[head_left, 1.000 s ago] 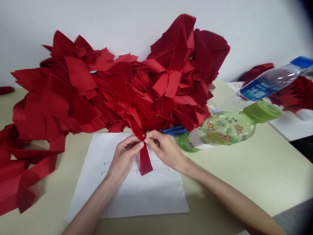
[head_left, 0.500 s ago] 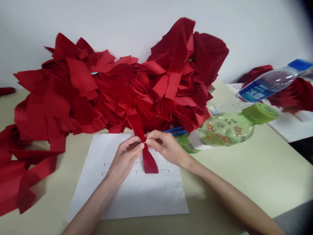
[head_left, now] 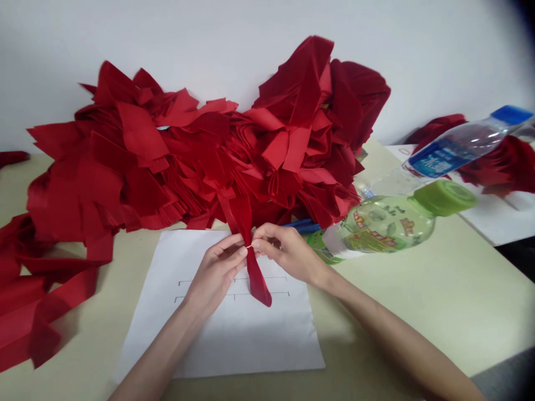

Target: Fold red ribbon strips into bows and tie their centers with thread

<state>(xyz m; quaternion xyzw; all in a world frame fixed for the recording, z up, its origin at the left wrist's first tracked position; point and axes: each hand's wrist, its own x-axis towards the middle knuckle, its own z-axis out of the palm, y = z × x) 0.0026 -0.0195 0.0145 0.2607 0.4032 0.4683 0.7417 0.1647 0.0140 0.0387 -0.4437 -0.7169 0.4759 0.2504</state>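
Observation:
Over a white sheet of paper [head_left: 225,340] marked with black lines, a red ribbon bow [head_left: 258,281] is held upright, gathered at its middle. A thin pale band [head_left: 249,246] crosses the gathered waist. My left hand [head_left: 219,270] pinches the bow from the left, thumb and fingers closed at its waist. From the right, my right hand [head_left: 288,253] pinches at the same spot, its fingertips against the pale band. One loop points up toward the pile, the other hangs down toward me. The fingertips partly hide the waist.
A large heap of folded red ribbon [head_left: 200,156] lies against the wall. Loose red strips [head_left: 62,278] trail at the left. To the right stand a green-capped bottle [head_left: 388,223] and a blue-capped bottle [head_left: 460,145], with a blue pen-like object [head_left: 305,225] beside the heap.
The lower loop has turned and narrowed, now slanting to the right. The pale band shows more clearly across the waist. Both hands stay in nearly the same place.

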